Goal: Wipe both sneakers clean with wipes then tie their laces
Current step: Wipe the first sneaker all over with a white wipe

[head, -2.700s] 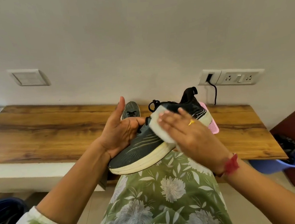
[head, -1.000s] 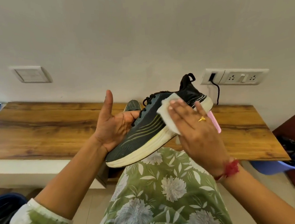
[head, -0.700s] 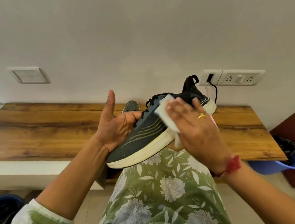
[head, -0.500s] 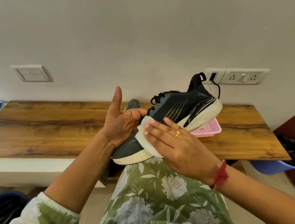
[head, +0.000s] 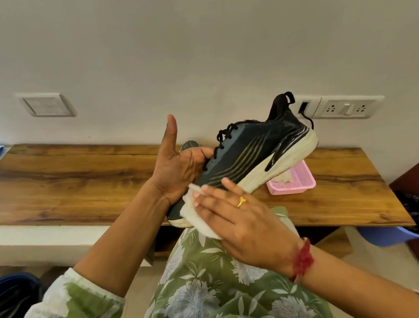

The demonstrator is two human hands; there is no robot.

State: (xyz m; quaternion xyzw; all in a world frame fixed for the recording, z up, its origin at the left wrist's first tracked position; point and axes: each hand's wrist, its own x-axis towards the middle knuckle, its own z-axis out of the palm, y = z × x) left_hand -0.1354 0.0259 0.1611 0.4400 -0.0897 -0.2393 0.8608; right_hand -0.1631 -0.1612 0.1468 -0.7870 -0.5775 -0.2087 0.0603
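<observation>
Wiping looks midway: left hand (head: 179,171) grips the sneaker (head: 253,155) above the lap, flat right hand (head: 243,221) presses a wipe (head: 198,220) on its toe. Second sneaker (head: 188,144) on the worktop (head: 80,184) and lace-tying remain.

We log a single view, head-worn and wide-angle. It faces forward and slightly down, toward the wall (head: 194,47) and the wooden bench (head: 67,185) along it. The camera sits near: left hand (head: 179,171), right hand (head: 238,219) and sneaker (head: 253,153) fill the centre, nearer than the bench; the lap (head: 214,296) lies at the bottom edge.
</observation>
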